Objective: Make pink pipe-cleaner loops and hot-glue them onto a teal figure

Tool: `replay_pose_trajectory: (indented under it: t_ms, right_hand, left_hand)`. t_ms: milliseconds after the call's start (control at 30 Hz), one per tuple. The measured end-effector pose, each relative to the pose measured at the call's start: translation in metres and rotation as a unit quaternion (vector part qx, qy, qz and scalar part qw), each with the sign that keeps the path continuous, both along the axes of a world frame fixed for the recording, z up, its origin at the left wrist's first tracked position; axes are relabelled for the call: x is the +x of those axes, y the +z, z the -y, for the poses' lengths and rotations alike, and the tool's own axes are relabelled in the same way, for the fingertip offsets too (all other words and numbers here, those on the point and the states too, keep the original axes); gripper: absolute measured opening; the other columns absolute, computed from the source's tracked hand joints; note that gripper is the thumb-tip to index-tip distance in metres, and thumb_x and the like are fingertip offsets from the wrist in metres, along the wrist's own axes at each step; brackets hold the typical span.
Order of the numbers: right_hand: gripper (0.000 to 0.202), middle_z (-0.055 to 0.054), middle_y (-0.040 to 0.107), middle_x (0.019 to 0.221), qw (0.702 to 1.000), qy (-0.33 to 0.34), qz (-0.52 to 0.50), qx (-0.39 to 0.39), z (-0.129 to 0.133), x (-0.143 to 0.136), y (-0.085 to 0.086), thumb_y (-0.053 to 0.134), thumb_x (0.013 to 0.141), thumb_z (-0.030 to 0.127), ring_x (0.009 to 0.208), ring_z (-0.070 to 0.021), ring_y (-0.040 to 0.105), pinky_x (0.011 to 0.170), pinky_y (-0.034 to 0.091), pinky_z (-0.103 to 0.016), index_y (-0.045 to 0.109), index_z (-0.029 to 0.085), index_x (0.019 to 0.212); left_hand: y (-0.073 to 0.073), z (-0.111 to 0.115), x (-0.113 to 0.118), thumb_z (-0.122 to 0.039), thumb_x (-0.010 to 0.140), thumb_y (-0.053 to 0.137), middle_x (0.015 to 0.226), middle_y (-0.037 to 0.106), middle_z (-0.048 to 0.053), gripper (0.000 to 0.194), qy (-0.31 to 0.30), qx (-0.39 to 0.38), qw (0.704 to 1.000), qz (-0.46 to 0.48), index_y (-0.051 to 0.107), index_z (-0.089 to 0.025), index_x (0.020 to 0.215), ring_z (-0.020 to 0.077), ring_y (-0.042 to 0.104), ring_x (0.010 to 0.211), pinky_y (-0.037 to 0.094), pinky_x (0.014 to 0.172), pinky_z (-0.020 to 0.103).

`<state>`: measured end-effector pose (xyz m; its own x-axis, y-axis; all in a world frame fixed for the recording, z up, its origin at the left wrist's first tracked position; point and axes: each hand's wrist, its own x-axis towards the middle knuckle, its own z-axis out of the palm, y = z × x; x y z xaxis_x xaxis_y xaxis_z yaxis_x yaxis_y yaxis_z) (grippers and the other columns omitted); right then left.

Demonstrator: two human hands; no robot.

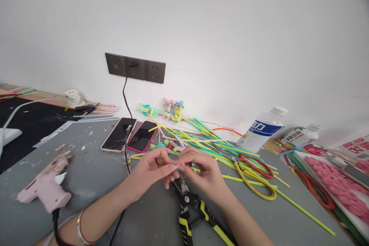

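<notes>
My left hand (pixel 159 167) and my right hand (pixel 201 167) meet at the middle of the table, thumbs and fingers pinched together. Whatever is between the fingertips is small and pale, mostly hidden; I cannot make out its kind. Right below the hands lie black and yellow wire-stripper pliers (pixel 186 200), their handles spread and the jaws partly covered by my fingers. Just beyond the hands is a loose heap of yellow, green and teal craft stems (pixel 201 136). Scissors (pixel 253 188) with red and yellow handles rest on the heap, right of my right hand.
A pink hot glue gun (pixel 47 184) lies at left. Two phones (pixel 119 134) lie behind my left hand, a black cable (pixel 125 96) crossing them. Small colourful figures (pixel 173 109) stand by the wall. A bottle (pixel 262 128) and pink braided material (pixel 340 184) are at right.
</notes>
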<state>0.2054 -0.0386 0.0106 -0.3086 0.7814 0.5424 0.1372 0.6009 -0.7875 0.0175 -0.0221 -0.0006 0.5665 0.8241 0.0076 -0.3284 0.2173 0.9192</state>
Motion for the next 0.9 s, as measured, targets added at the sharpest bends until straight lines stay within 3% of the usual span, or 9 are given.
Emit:
replay_pose_trajectory:
  t_ms: [167, 400, 567, 733, 900]
  right_hand:
    - [0.013, -0.006, 0.066, 0.08, 1.0, 0.013, -0.006, -0.01, -0.002, 0.002, 0.001, 0.065, 0.093, 0.018, 0.074, -0.017, 0.06, 0.064, 0.047, -0.027, 0.076, 0.022, 0.092]
    - [0.013, -0.004, 0.059, 0.078, 0.999, 0.015, 0.022, -0.028, -0.002, 0.004, -0.002, 0.065, 0.093, 0.019, 0.07, -0.0155, 0.055, 0.057, 0.042, -0.025, 0.077, 0.023, 0.091]
    - [0.012, -0.004, 0.06, 0.081, 0.999, 0.016, 0.022, -0.019, 0.0, 0.001, 0.0, 0.064, 0.092, 0.015, 0.072, -0.0153, 0.056, 0.058, 0.043, -0.024, 0.074, 0.022, 0.092]
    - [0.012, -0.003, 0.061, 0.08, 1.0, -0.004, 0.026, 0.01, 0.001, 0.0, -0.001, 0.063, 0.091, 0.011, 0.072, -0.0146, 0.056, 0.057, 0.044, -0.023, 0.069, 0.021, 0.088]
    - [0.01, -0.004, 0.061, 0.081, 1.0, -0.003, 0.017, -0.008, 0.002, -0.001, -0.003, 0.063, 0.091, 0.012, 0.074, -0.0152, 0.057, 0.058, 0.044, -0.023, 0.069, 0.02, 0.086]
  left_hand:
    - [-0.002, -0.004, -0.001, -0.033, 0.079, 0.081, 0.069, 0.071, 0.002, 0.025, 0.009, 0.017, 0.999, -0.026, 0.064, -0.013, 0.078, 0.0083, 0.062, 0.055, 0.051, 0.052, 0.017]
    - [-0.005, -0.006, -0.004, -0.042, 0.079, 0.078, 0.072, 0.075, 0.007, 0.031, -0.033, 0.001, 0.995, -0.089, 0.07, -0.012, 0.082, 0.0131, 0.068, 0.059, 0.046, 0.05, 0.019]
    - [-0.005, -0.006, -0.005, -0.043, 0.08, 0.078, 0.066, 0.071, 0.004, 0.033, -0.045, 0.008, 0.996, -0.08, 0.062, -0.014, 0.077, 0.0056, 0.052, 0.047, 0.03, 0.045, 0.018]
    - [0.001, -0.005, -0.005, -0.047, 0.078, 0.078, 0.062, 0.063, -0.001, 0.038, -0.048, -0.017, 0.996, -0.07, 0.057, -0.015, 0.076, 0.0039, 0.037, 0.047, 0.022, 0.046, 0.02]
    - [0.005, -0.004, -0.004, -0.047, 0.074, 0.081, 0.057, 0.056, -0.004, 0.042, -0.049, -0.037, 0.996, -0.069, 0.053, -0.016, 0.072, 0.0052, 0.035, 0.049, 0.018, 0.047, 0.021]
